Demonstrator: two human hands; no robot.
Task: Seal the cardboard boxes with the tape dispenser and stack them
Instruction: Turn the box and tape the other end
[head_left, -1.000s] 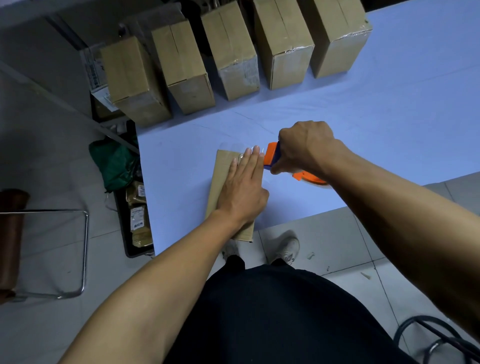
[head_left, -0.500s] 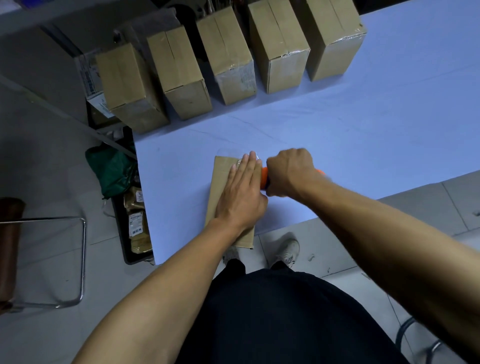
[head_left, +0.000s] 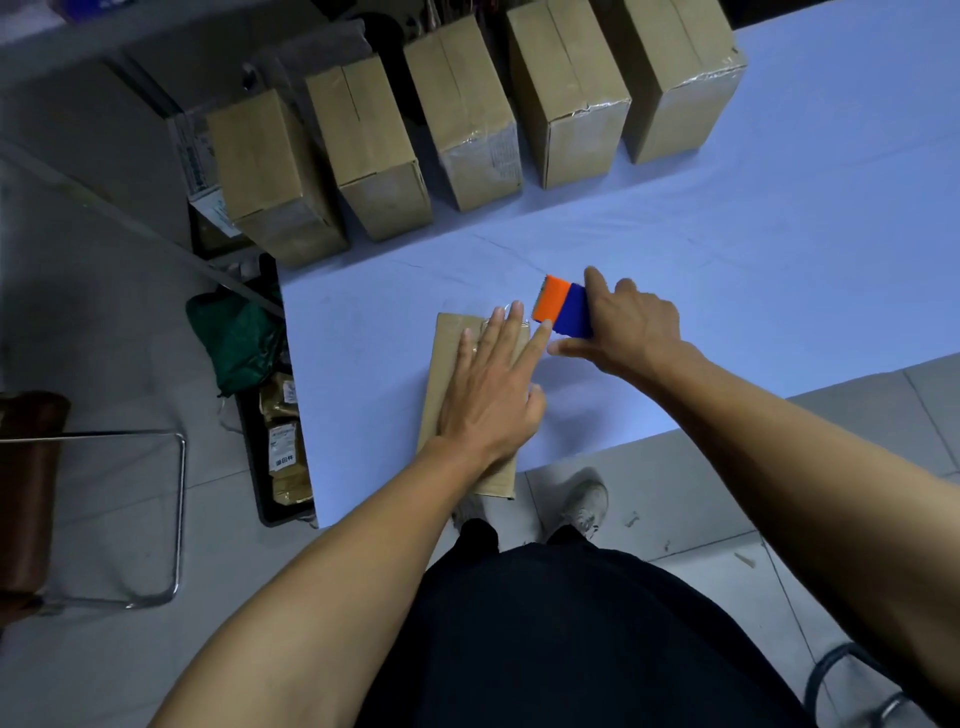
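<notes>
A flat cardboard box (head_left: 451, 347) lies near the front edge of the light blue table (head_left: 779, 270), its near end overhanging the edge. My left hand (head_left: 491, 387) presses flat on its top, fingers straight and spread toward the far end, where clear tape glints. Just right of those fingertips, my right hand (head_left: 631, 330) grips the orange and blue tape dispenser (head_left: 563, 306) on the table beside the box's far right corner.
Several sealed cardboard boxes (head_left: 467, 111) stand in a row along the table's far left side. On the floor at the left are a green bag (head_left: 234, 338), a black tray of packets (head_left: 283, 441) and a metal-framed stool (head_left: 104, 514). My feet show below the table edge.
My right hand has carried the dispenser from beside the box's middle up to its far right corner. The left hand's fingers have spread wider on the box.
</notes>
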